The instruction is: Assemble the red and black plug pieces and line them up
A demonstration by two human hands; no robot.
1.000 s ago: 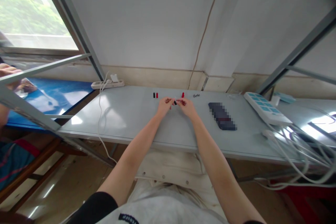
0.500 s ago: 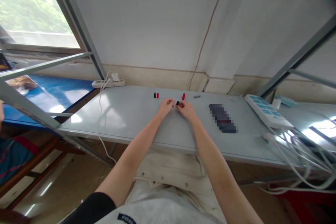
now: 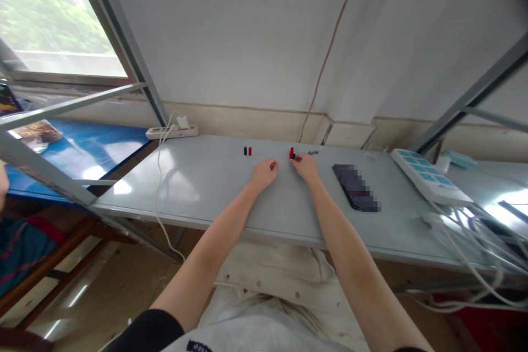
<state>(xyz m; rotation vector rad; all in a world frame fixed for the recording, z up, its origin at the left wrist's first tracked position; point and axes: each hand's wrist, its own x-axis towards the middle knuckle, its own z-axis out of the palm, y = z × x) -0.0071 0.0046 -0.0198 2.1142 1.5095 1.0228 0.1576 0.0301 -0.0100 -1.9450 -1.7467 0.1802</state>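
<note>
1. The phone [image 3: 350,181] is lying on the gray table [image 3: 218,187], and everything else is sitting around it.
2. The right hand [image 3: 303,166] is resting to the left of the phone, its fingertips closing on a small black piece [image 3: 293,157].
3. A small red piece [image 3: 291,150] is standing left of the phone and a little farther back, right at the black piece; whether the two are touching is hard to tell.
4. The left hand [image 3: 264,174] is staying apart from the right one, farther left of the phone, its fingers curling inward. Something dark reddish is showing at the fingertips, but whether it is a held thing cannot be told.
5. Small metal bits [image 3: 313,152] are lying behind and left of the phone, just beyond the right hand.
6. A black cylinder [image 3: 245,150] and a red cylinder [image 3: 249,151] are standing side by side, well to the left of the phone.
7. A large power strip [image 3: 429,176] is lying to the right of the phone, with white cables [image 3: 466,256] running near it.
8. A smaller power strip [image 3: 172,132] is sitting far left of the phone, toward the wall.
</note>
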